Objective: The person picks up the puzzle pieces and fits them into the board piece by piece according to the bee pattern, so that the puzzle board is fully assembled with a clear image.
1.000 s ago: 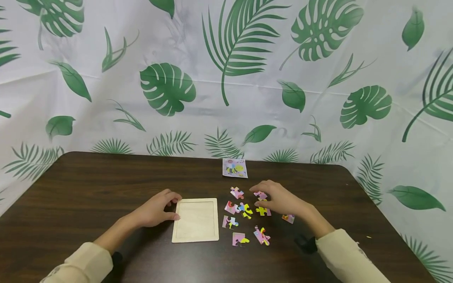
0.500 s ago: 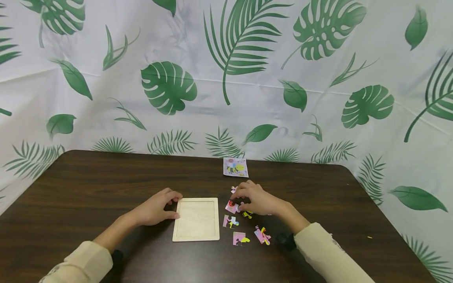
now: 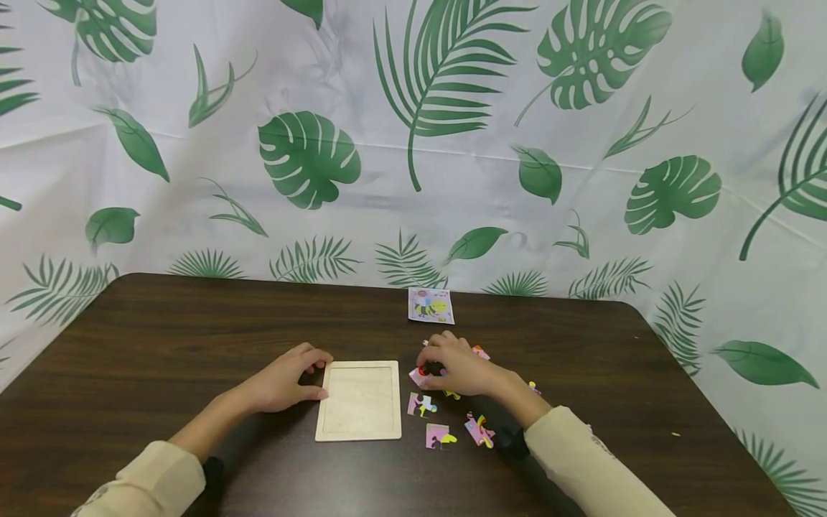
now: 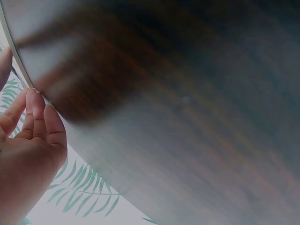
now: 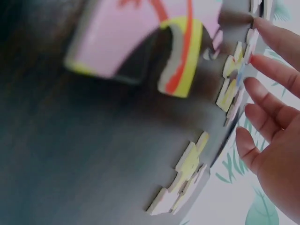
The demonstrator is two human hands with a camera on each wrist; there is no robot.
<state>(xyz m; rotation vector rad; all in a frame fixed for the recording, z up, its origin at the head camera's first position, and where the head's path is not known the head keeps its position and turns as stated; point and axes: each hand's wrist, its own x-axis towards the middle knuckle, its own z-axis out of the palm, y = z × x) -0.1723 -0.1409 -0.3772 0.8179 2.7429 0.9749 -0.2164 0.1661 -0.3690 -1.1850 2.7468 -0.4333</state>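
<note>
A square pale wooden puzzle tray [image 3: 359, 436] lies on the dark table, its recess bare. My left hand [image 3: 282, 383] rests at its left edge, fingertips near the upper corner and thumb lower on the rim. Right of the tray, my right hand [image 3: 460, 368] pinches a pink puzzle piece [image 3: 417, 376] with a red spot, between thumb and fingers, low over the table. A pink-and-blue piece [image 3: 422, 405], a pink-and-yellow piece [image 3: 440, 436] and a rainbow piece [image 3: 479, 430] lie nearer me. The right hand partly hides other pieces.
A small bee picture card [image 3: 431, 306] lies at the table's far side. More puzzle pieces show at a piece [image 3: 481, 352] behind the right hand and one [image 3: 534, 387] by the forearm. A leaf-print cloth [image 3: 413, 179] hangs behind the table.
My right hand has moved left from the right-hand pieces to the red-spotted piece, which has shifted and turned slightly. My left hand has stayed at the tray's edge.
</note>
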